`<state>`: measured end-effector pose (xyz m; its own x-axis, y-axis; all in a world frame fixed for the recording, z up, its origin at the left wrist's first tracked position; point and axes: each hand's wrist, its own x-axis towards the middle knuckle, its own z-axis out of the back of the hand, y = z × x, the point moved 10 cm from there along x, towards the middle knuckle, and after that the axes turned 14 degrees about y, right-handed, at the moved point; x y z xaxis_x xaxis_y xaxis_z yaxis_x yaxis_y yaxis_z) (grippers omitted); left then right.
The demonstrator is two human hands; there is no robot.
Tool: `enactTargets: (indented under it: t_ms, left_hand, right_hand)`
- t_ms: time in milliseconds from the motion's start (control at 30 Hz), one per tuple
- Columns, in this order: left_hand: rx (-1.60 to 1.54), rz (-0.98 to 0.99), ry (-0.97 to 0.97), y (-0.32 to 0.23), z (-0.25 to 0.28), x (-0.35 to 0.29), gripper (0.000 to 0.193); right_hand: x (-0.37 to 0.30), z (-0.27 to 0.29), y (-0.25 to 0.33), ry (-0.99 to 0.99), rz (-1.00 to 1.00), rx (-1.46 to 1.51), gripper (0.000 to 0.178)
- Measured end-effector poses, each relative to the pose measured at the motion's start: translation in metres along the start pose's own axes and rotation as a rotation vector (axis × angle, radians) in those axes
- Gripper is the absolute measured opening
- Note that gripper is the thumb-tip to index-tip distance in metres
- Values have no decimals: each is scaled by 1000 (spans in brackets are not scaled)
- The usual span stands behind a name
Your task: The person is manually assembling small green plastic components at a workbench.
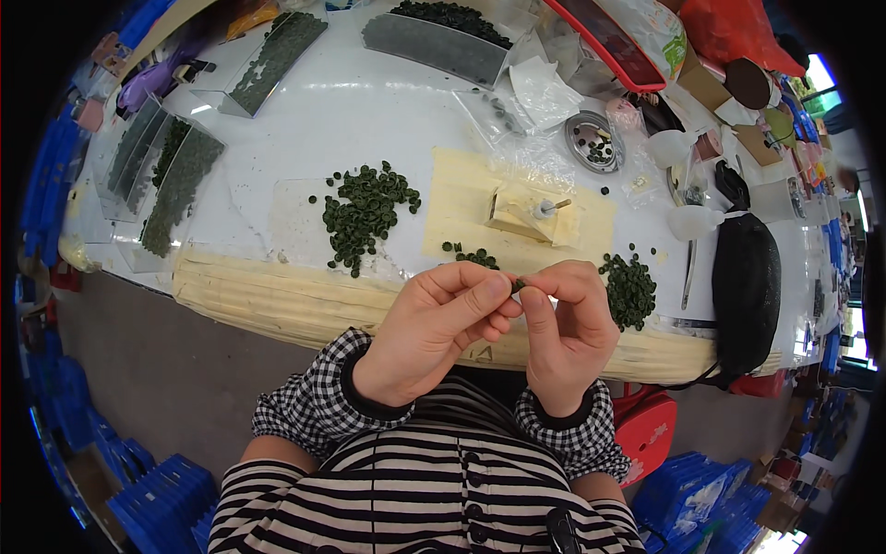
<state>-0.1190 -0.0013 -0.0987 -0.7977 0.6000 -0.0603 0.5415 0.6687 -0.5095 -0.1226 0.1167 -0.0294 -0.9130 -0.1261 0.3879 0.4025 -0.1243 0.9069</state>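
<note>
My left hand (434, 328) and my right hand (568, 323) meet in front of my chest, at the table's near edge. Together their fingertips pinch one small dark green disc (519, 285). A loose pile of the same green discs (367, 210) lies on the white table (369, 111) to the upper left of my hands. A smaller pile (630, 288) lies just right of my right hand. A few more discs (472, 256) sit right above my fingers. Beyond them a small cream block with a short peg (535, 212) stands on a yellowish mat (461, 198).
Clear trays filled with green discs (180, 185) (277, 55) (434, 37) line the left and far side. A round metal dish (593, 140), plastic bags (544, 92) and white cups (694, 222) sit to the right, with a black pouch (746, 282). Blue crates (157, 499) stand on the floor.
</note>
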Motion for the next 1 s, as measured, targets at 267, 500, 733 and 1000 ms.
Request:
enactTargets:
  t_ms: [267,500,733,1000]
  left_hand:
    - [-6,-5,-14,-1,1,0,19]
    - [9,-20,-50,-8,5,-2,17]
    - [254,-133,-98,-24,5,-4,15]
    - [687,-356,-82,-52,-13,-9,18]
  right_hand:
    - [3,-3,23,24,170,-301,20]
    - [8,-13,37,164,293,-441,30]
    - [13,-12,33,256,238,-344,32]
    - [7,-10,28,225,129,-286,32]
